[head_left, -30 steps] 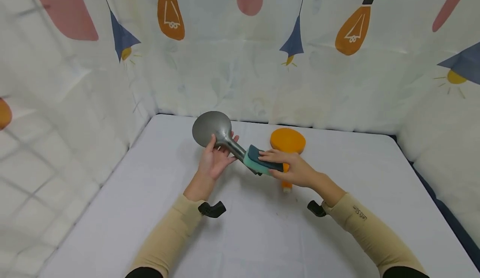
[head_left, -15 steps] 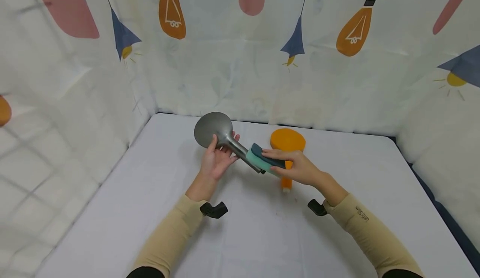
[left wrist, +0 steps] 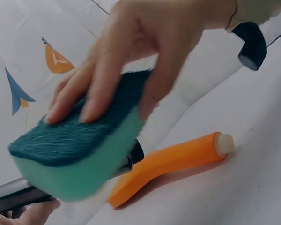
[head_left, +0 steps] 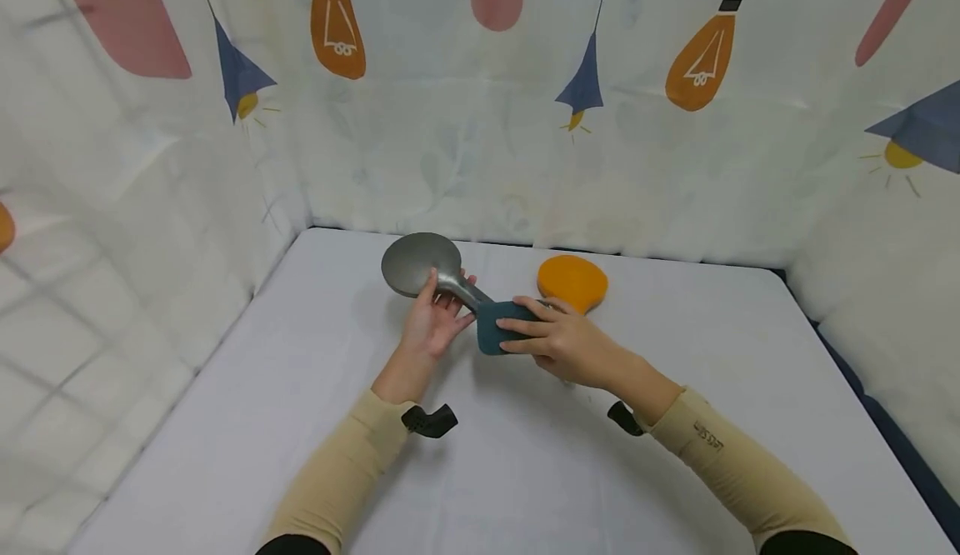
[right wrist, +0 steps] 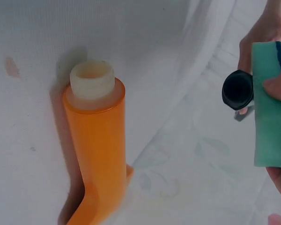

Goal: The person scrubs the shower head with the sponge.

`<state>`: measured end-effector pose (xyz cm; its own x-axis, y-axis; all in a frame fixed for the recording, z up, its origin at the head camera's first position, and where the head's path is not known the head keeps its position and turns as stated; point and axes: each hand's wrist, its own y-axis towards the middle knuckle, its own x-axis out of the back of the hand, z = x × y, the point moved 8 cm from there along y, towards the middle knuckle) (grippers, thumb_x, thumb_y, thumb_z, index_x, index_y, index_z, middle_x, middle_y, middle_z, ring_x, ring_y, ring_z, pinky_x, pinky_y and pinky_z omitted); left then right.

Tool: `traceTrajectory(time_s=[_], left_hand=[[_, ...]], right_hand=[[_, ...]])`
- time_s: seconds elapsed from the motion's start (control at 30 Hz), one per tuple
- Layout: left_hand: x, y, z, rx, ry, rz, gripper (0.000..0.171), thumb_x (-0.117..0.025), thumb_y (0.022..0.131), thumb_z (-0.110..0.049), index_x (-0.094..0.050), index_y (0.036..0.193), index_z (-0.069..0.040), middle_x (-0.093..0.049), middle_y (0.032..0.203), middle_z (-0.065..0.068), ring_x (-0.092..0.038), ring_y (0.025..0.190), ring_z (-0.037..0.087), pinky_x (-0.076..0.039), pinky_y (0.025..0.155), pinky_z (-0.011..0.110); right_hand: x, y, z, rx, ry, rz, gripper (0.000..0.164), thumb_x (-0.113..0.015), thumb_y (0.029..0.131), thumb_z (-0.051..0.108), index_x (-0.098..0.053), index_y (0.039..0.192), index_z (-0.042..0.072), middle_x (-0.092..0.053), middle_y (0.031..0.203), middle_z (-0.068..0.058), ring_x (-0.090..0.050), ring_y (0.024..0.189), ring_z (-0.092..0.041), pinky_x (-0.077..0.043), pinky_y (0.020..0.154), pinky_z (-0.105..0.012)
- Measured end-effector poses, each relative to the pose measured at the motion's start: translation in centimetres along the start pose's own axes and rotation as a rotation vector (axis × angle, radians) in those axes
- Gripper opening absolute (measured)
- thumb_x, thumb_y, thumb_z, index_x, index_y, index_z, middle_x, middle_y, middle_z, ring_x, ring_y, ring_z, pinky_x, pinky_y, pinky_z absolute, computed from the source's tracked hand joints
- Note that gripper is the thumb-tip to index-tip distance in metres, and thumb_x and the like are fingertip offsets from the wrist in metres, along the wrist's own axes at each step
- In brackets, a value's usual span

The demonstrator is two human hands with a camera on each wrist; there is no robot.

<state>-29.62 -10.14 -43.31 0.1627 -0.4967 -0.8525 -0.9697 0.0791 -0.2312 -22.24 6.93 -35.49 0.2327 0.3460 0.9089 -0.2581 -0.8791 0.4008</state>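
My left hand (head_left: pixel 431 326) grips a grey handheld shower head (head_left: pixel 420 265) by its neck, holding it above the table with the round head pointing away to the left. Pinched in my right hand (head_left: pixel 570 345) is a sponge (head_left: pixel 491 330) with a dark teal scouring side and a light green foam side. The sponge lies along the shower head's handle, covering most of it in the head view. From the left wrist, the green foam (left wrist: pixel 79 173) faces the handle, and the handle's black end shows past it. In the right wrist view, fingers and thumb are on both sides of the sponge.
An orange handheld shower head (head_left: pixel 572 280) lies on the white-covered table (head_left: pixel 517 472), behind my right hand. Its handle ends in a pale threaded fitting (right wrist: pixel 92 79). Patterned cloth walls (head_left: pixel 465 138) rise at the back and sides.
The sponge has turned so its dark side faces up, and it has shifted slightly left along the handle. The grey shower head has dipped a little. My left hand keeps its hold.
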Motion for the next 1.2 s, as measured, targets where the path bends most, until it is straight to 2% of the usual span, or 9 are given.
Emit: traceTrajectory(time_s=[0.13, 0.23, 0.33, 0.43, 0.53, 0.7, 0.83, 1.03, 1.2], left_hand=[[0.2, 0.0, 0.2, 0.002, 0.078, -0.046, 0.056, -0.045, 0.11, -0.038, -0.028, 0.158, -0.013, -0.067, 0.115, 0.003, -0.065, 0.111, 0.021, -0.025, 0.116, 0.061], [0.3, -0.1, 0.0, -0.021, 0.095, -0.085, 0.053, -0.049, 0.11, -0.035, -0.032, 0.154, -0.012, -0.068, 0.111, 0.003, -0.065, 0.113, 0.023, -0.025, 0.115, 0.064], [0.2, -0.4, 0.0, -0.046, 0.102, -0.127, 0.05, -0.056, 0.107, -0.034, -0.038, 0.149, -0.012, -0.063, 0.13, 0.008, -0.06, 0.123, 0.026, -0.022, 0.115, 0.066], [-0.2, -0.6, 0.8, -0.024, 0.124, -0.136, 0.05, -0.062, 0.104, -0.034, -0.043, 0.145, -0.011, -0.057, 0.143, 0.01, -0.059, 0.127, 0.026, -0.02, 0.117, 0.063], [-0.5, -0.5, 1.1, 0.002, 0.139, -0.145, 0.054, -0.06, 0.105, -0.033, -0.04, 0.15, -0.01, -0.05, 0.15, 0.012, -0.055, 0.132, 0.027, -0.019, 0.118, 0.061], [-0.3, -0.2, -0.1, -0.008, 0.068, -0.179, 0.061, -0.052, 0.109, -0.033, -0.026, 0.159, -0.011, -0.041, 0.156, 0.014, -0.043, 0.143, 0.031, -0.017, 0.119, 0.062], [-0.3, -0.3, -0.3, 0.016, 0.014, -0.15, 0.061, -0.049, 0.109, -0.034, -0.023, 0.16, -0.013, -0.038, 0.159, 0.012, -0.047, 0.14, 0.029, -0.015, 0.118, 0.063], [-1.2, -0.6, 1.3, 0.135, 0.062, -0.024, 0.06, -0.039, 0.112, -0.035, -0.015, 0.162, -0.012, -0.032, 0.163, 0.01, -0.054, 0.122, 0.02, -0.024, 0.116, 0.051], [-0.9, -0.5, -0.1, 0.052, -0.006, -0.035, 0.061, -0.04, 0.112, -0.034, -0.015, 0.162, -0.011, -0.031, 0.163, 0.014, -0.047, 0.137, 0.026, -0.016, 0.119, 0.059]], right_hand=[[-0.1, 0.3, -0.7, -0.012, 0.032, -0.001, 0.048, -0.09, 0.077, 0.006, -0.077, 0.123, 0.016, -0.065, 0.137, -0.004, -0.05, 0.136, -0.039, -0.046, 0.104, -0.054], [-0.3, -0.3, -0.3, 0.038, 0.014, 0.038, 0.048, -0.09, 0.076, 0.006, -0.078, 0.121, 0.016, -0.065, 0.137, -0.002, -0.049, 0.137, -0.037, -0.045, 0.103, -0.056], [-0.6, -1.0, 0.2, 0.086, -0.033, 0.092, 0.048, -0.089, 0.075, 0.007, -0.078, 0.12, 0.018, -0.064, 0.139, 0.002, -0.048, 0.139, -0.033, -0.042, 0.107, -0.054], [-0.9, -1.0, 0.4, 0.111, -0.069, 0.112, 0.046, -0.09, 0.076, 0.009, -0.079, 0.12, 0.019, -0.064, 0.139, 0.003, -0.047, 0.14, -0.03, -0.04, 0.109, -0.05], [-1.2, -0.7, 0.3, 0.104, -0.066, 0.106, 0.045, -0.09, 0.077, 0.009, -0.078, 0.12, 0.019, -0.064, 0.139, 0.003, -0.046, 0.141, -0.03, -0.04, 0.109, -0.05], [-0.8, -1.4, -0.2, 0.057, 0.031, 0.083, 0.046, -0.088, 0.076, 0.001, -0.079, 0.119, 0.016, -0.064, 0.138, 0.001, -0.046, 0.14, -0.033, -0.041, 0.108, -0.056], [-0.2, -1.6, -0.7, 0.023, 0.135, 0.019, 0.048, -0.086, 0.075, -0.003, -0.078, 0.119, 0.014, -0.066, 0.136, -0.003, -0.048, 0.138, -0.038, -0.042, 0.106, -0.058], [0.1, -0.3, -1.9, -0.101, 0.271, -0.071, 0.053, -0.085, 0.081, 0.0, -0.071, 0.131, 0.01, -0.059, 0.144, -0.013, -0.044, 0.139, -0.046, -0.042, 0.107, -0.059], [-0.5, -1.3, -2.2, -0.131, 0.346, -0.053, 0.052, -0.082, 0.083, -0.002, -0.071, 0.132, 0.01, -0.058, 0.145, -0.012, -0.043, 0.14, -0.045, -0.041, 0.107, -0.058]])
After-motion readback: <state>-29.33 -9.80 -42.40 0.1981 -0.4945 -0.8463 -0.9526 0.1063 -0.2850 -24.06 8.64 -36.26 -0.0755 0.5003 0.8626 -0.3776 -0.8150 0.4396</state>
